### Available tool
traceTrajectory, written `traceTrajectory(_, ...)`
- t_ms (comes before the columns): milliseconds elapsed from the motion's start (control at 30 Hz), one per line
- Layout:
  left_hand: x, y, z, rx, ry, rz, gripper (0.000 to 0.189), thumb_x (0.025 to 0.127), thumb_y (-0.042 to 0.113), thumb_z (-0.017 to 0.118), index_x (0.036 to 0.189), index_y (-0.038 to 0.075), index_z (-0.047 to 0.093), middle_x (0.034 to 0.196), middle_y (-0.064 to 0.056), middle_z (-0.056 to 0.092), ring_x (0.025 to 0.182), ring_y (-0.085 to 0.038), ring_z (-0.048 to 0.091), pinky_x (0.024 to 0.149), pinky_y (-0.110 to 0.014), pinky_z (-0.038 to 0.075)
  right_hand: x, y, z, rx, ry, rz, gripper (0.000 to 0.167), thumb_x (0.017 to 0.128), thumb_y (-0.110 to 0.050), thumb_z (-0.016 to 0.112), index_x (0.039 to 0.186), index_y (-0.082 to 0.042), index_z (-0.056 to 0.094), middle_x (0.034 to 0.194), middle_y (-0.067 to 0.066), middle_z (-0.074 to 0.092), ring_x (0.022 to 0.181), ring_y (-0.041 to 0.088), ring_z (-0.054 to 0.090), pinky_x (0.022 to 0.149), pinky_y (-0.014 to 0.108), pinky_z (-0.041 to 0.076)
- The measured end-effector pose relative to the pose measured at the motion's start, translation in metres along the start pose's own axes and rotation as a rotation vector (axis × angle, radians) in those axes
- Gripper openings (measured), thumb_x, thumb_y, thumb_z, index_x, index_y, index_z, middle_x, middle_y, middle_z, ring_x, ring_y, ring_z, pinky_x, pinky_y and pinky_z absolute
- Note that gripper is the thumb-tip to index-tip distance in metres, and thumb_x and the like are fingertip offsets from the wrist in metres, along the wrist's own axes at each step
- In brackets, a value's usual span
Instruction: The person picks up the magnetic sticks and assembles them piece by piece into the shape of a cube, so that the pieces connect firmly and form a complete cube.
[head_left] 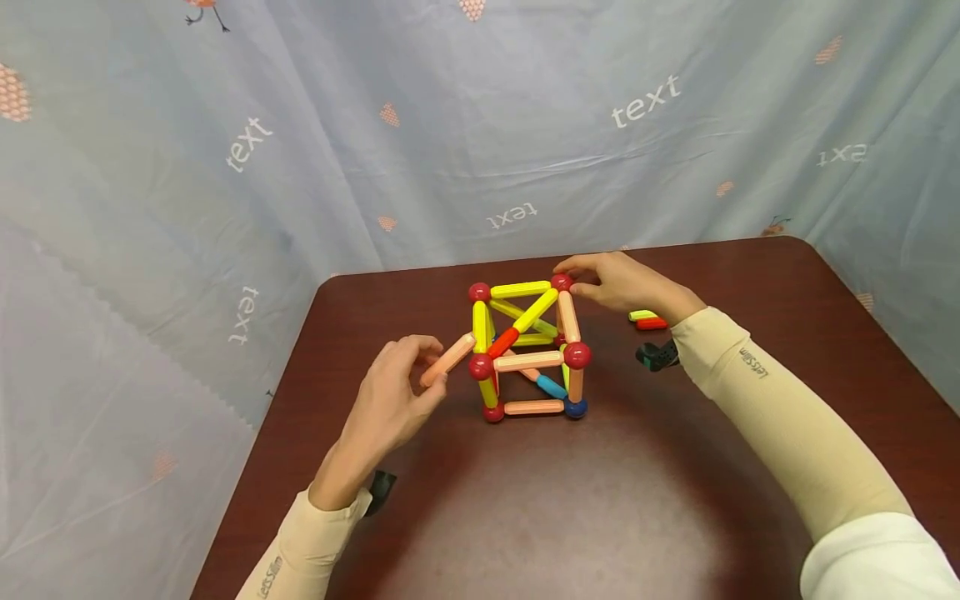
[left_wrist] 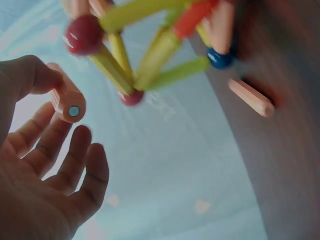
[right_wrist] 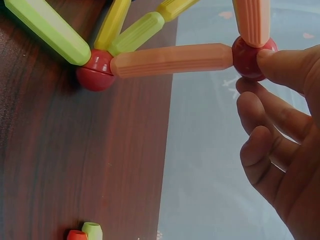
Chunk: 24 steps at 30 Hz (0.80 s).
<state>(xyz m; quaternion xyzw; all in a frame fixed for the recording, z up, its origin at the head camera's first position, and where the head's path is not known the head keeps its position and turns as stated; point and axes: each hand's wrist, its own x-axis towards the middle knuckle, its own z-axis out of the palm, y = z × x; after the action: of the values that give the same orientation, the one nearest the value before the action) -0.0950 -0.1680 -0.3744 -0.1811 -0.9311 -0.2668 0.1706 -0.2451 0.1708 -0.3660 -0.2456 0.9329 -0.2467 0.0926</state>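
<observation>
A cube-shaped frame of magnetic rods and balls stands on the table, with a yellow top rod along its back edge. My left hand pinches a peach magnetic rod between thumb and fingers, its far end close to the red ball at the near left top corner. In the left wrist view a round metal end shows on this rod. My right hand pinches the red ball at the back right top corner. A yellow and red diagonal crosses the frame's top.
A yellow-green rod and a red rod lie on the table near my right wrist. Another peach rod shows in the left wrist view. A patterned curtain hangs behind the table's back edge.
</observation>
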Motion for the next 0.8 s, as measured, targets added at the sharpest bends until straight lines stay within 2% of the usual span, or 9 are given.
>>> traceTrajectory(33, -0.001, 0.005, 0.001, -0.001, 0.018, 0.023, 0.032, 0.082, 0.011, 0.077, 0.111, 0.012, 0.064, 0.094, 0.000, 0.068, 0.086, -0.016, 0.052, 0.072, -0.031, 0.044, 0.000, 0.000, 0.000, 0.004, -0.001, -0.001, 0.044, 0.102, -0.025, 0.063, 0.145, -0.022, 0.056, 0.141, 0.012, 0.062, 0.078, 0.023, 0.061, 0.074, 0.038, 0.050)
traceTrajectory(133, -0.005, 0.019, 0.005, -0.022, 0.058, 0.120, 0.030, 0.080, 0.010, 0.078, 0.107, 0.013, 0.065, 0.091, 0.002, 0.066, 0.086, -0.014, 0.051, 0.071, -0.030, 0.044, 0.001, 0.000, 0.002, 0.006, -0.004, -0.012, 0.044, 0.102, -0.025, 0.062, 0.146, -0.021, 0.055, 0.141, 0.013, 0.062, 0.080, 0.023, 0.063, 0.075, 0.038, 0.051)
traceTrajectory(267, -0.011, 0.037, 0.019, -0.020, 0.047, 0.255, 0.027, 0.079, 0.009, 0.077, 0.102, 0.013, 0.064, 0.085, 0.004, 0.059, 0.080, -0.011, 0.051, 0.068, -0.025, 0.045, -0.002, 0.000, 0.002, 0.000, 0.006, -0.022, 0.044, 0.102, -0.025, 0.062, 0.146, -0.020, 0.055, 0.141, 0.013, 0.062, 0.104, 0.026, 0.067, 0.088, 0.044, 0.054)
traceTrajectory(333, -0.013, 0.044, 0.028, -0.004, 0.025, 0.293, 0.025, 0.079, 0.009, 0.077, 0.099, 0.013, 0.063, 0.081, 0.004, 0.055, 0.073, -0.008, 0.048, 0.062, -0.020, 0.042, -0.002, 0.000, 0.001, -0.002, 0.014, -0.021, 0.044, 0.102, -0.025, 0.063, 0.145, -0.020, 0.055, 0.140, 0.013, 0.063, 0.106, 0.027, 0.067, 0.090, 0.046, 0.055)
traceTrajectory(433, -0.015, 0.049, 0.041, 0.034, 0.015, 0.312, 0.024, 0.078, 0.011, 0.079, 0.093, 0.014, 0.061, 0.076, 0.003, 0.052, 0.063, -0.006, 0.041, 0.054, -0.016, 0.034, -0.002, 0.002, 0.002, -0.004, 0.022, -0.022, 0.044, 0.102, -0.024, 0.063, 0.145, -0.020, 0.056, 0.139, 0.013, 0.063, 0.107, 0.027, 0.067, 0.091, 0.046, 0.054)
traceTrajectory(567, -0.017, 0.050, 0.056, 0.087, 0.023, 0.303, 0.026, 0.076, 0.012, 0.081, 0.084, 0.016, 0.057, 0.072, 0.006, 0.047, 0.057, -0.004, 0.035, 0.050, -0.014, 0.028, -0.001, 0.002, 0.002, -0.001, 0.012, -0.035, 0.044, 0.102, -0.024, 0.062, 0.145, -0.020, 0.056, 0.139, 0.014, 0.063, 0.103, 0.026, 0.066, 0.088, 0.044, 0.053)
traceTrajectory(633, -0.018, 0.050, 0.063, 0.105, 0.023, 0.299, 0.027, 0.076, 0.013, 0.082, 0.082, 0.017, 0.056, 0.072, 0.008, 0.046, 0.055, -0.003, 0.035, 0.049, -0.013, 0.028, 0.000, 0.002, 0.003, -0.003, 0.011, -0.037, 0.043, 0.102, -0.024, 0.062, 0.145, -0.021, 0.056, 0.138, 0.014, 0.064, 0.101, 0.026, 0.066, 0.086, 0.043, 0.053)
traceTrajectory(800, -0.018, 0.051, 0.075, 0.135, 0.037, 0.282, 0.024, 0.078, 0.017, 0.084, 0.082, 0.017, 0.060, 0.073, 0.008, 0.050, 0.051, -0.001, 0.039, 0.047, -0.013, 0.032, -0.001, 0.001, 0.002, 0.005, 0.023, -0.036, 0.042, 0.102, -0.023, 0.063, 0.143, -0.021, 0.057, 0.136, 0.013, 0.065, 0.107, 0.027, 0.067, 0.090, 0.046, 0.054)
